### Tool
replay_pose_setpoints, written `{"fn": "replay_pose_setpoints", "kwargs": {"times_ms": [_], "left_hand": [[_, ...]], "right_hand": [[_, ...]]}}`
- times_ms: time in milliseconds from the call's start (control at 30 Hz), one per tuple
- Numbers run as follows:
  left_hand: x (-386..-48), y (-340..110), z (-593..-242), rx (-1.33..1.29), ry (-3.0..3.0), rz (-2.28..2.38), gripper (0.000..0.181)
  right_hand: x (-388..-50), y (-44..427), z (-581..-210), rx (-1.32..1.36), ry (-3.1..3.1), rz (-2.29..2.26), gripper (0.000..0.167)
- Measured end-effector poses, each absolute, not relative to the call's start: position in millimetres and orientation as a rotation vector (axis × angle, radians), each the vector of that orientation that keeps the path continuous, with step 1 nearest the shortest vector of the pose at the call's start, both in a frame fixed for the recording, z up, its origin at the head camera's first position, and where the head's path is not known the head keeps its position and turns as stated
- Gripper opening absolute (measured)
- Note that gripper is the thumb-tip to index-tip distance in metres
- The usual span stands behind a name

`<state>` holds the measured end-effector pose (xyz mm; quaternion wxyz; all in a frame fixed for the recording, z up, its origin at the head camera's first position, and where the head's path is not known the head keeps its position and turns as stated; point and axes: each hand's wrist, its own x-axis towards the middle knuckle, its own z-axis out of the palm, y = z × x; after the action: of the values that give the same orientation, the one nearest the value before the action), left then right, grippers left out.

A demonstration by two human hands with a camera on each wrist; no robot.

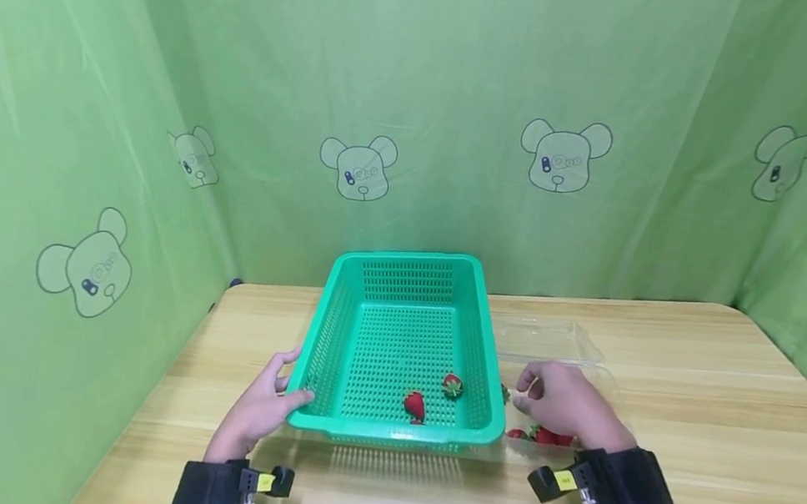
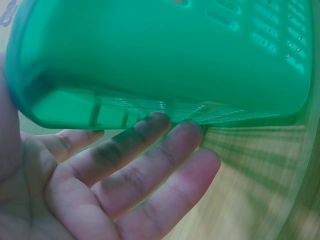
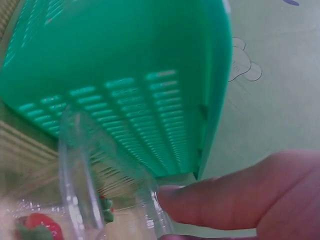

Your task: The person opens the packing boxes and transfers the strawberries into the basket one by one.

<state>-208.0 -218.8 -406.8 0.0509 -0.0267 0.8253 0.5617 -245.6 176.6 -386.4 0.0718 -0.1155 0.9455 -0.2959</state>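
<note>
My left hand (image 1: 264, 403) is at the near left corner of a green plastic basket (image 1: 392, 431). Its thumb lies over the rim while the fingers (image 2: 172, 185) pass beneath, against the outer side. Two strawberries, a nearer one (image 1: 414, 405) and another (image 1: 452, 386), lie inside, with a bit of red beside the nearer one. To the basket's right, my right hand (image 1: 570, 400) is bent over a clear plastic box (image 3: 82, 190) of strawberries (image 1: 546, 434). Its thumb (image 3: 210, 200) appears beside the box's edge; whether anything is pinched is hidden.
The box's clear lid (image 1: 540, 336) lies folded back behind it. Wooden table (image 1: 717, 408) extends to the right of the box and in front of the basket. A green curtain (image 1: 469, 84) with bear-head prints hangs along the back and both sides.
</note>
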Motion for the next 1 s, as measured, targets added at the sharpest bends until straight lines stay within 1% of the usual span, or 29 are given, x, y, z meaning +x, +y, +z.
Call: {"fn": "replay_pose_setpoints", "kwargs": {"times_ms": [233, 367, 533, 733, 1000], "left_hand": [[-208, -219, -408, -0.088, 2.521, 1.695, 0.069], [-209, -219, -409, -0.089, 2.531, 1.684, 0.070], [-209, -219, -408, -0.089, 2.530, 1.687, 0.070], [-210, -220, -409, -0.093, 2.530, 1.684, 0.068], [-211, -220, -411, -0.101, 2.527, 1.687, 0.068]], "right_hand": [[-246, 179, -393, -0.334, 2.790, -0.777, 0.011], [-245, 180, -396, -0.324, 2.756, -0.793, 0.010], [-246, 179, -401, -0.333, 2.732, -0.834, 0.013], [-247, 177, -403, -0.340, 2.739, -0.791, 0.010], [-247, 180, -404, -0.273, 2.723, -0.791, 0.014]]}}
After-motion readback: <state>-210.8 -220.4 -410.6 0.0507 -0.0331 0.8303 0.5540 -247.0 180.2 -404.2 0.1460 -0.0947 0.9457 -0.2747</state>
